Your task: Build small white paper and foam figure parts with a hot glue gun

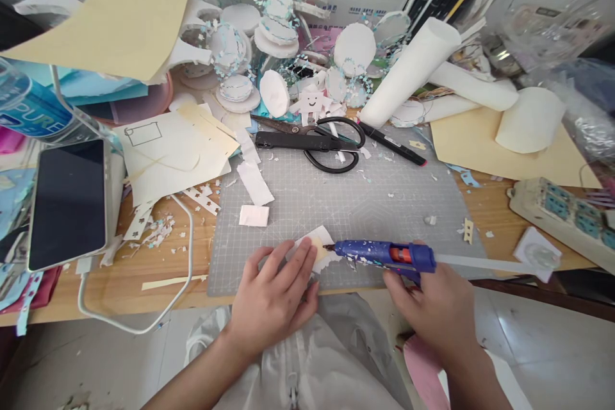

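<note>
My right hand (432, 301) grips a blue hot glue gun (365, 251) with a clear glue stick (485, 262) jutting from its back. The gun's nozzle touches or hovers just over a small piece of white and cream paper (325, 257) near the mat's front edge; I cannot tell which. My left hand (276, 285) lies flat with its fingers stretched out, the fingertips pressing that paper onto the grey cutting mat (394, 205). Just beyond it sit a small folded white paper block (254, 216) and a white paper strip (254, 183).
Black-handled scissors (331, 141), a black utility knife (288, 140) and a marker (394, 144) lie across the mat's back. Left are a phone (70, 205), a white cable (189, 250) and paper scraps. White rolls (413, 70) and a power strip (567, 211) are at right.
</note>
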Demonstrator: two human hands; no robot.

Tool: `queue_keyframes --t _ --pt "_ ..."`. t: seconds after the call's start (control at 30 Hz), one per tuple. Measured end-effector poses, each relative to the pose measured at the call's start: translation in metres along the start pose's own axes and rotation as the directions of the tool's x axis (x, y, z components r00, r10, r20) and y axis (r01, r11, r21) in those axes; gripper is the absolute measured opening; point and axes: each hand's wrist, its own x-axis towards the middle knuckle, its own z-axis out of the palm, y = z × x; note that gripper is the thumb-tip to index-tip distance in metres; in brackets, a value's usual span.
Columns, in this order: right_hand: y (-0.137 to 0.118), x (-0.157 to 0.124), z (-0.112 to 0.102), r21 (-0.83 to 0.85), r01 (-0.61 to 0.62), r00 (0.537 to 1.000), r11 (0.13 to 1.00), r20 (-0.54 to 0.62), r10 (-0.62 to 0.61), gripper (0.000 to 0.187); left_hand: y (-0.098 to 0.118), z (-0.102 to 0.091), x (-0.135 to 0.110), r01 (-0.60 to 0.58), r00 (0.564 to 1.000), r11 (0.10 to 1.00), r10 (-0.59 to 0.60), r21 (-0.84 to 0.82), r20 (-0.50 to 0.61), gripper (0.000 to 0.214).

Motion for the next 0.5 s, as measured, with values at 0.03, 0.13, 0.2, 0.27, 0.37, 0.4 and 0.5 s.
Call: queue_keyframes --t 0.03,0.13,0.2,0.27,0.37,0.4,0.5 --pt "-0.0005 0.0004 0.0002 0.007 -0.003 1.0 1.0 -0.001 0.003 0.014 0.0 -0.0001 0.0001 0.0 1.0 1.0 0.0 0.0 0.001 0.037" --pt "-0.0022 0.0023 0.0013 0.017 -0.005 1.0 1.0 0.007 0.004 0.014 0.0 -0.0004 0.0002 0.0 1.0 1.0 0.0 0.002 0.003 0.037" --pt "-0.003 0.0035 0.0019 0.017 -0.014 1.0 1.0 0.024 0.013 0.014 -0.0002 -0.0005 0.0001 0.004 1.0 1.0 -0.004 -0.003 0.003 0.038" --pt "-0.0033 0.0041 0.0018 0.018 -0.028 0.999 0.999 0.045 0.027 0.015 -0.0004 -0.0005 0.0 0.007 1.0 1.0 -0.007 -0.012 0.007 0.038" --pt "-0.0023 0.0038 0.0001 0.019 -0.034 0.997 0.999 0.067 0.033 0.017 -0.0006 -0.0005 -0.0001 0.01 1.0 1.0 -0.01 -0.022 0.004 0.039" --pt "-0.0016 0.0035 -0.0009 0.016 -0.027 0.997 1.0 0.069 0.026 0.018 -0.0006 -0.0005 0.0 0.01 1.0 1.0 -0.01 -0.023 0.002 0.038" --pt "0.0011 0.0025 -0.0042 -0.007 0.005 0.999 1.0 0.052 -0.005 0.019 -0.0005 -0.0006 0.0003 0.01 1.0 1.0 -0.01 -0.028 -0.005 0.037"
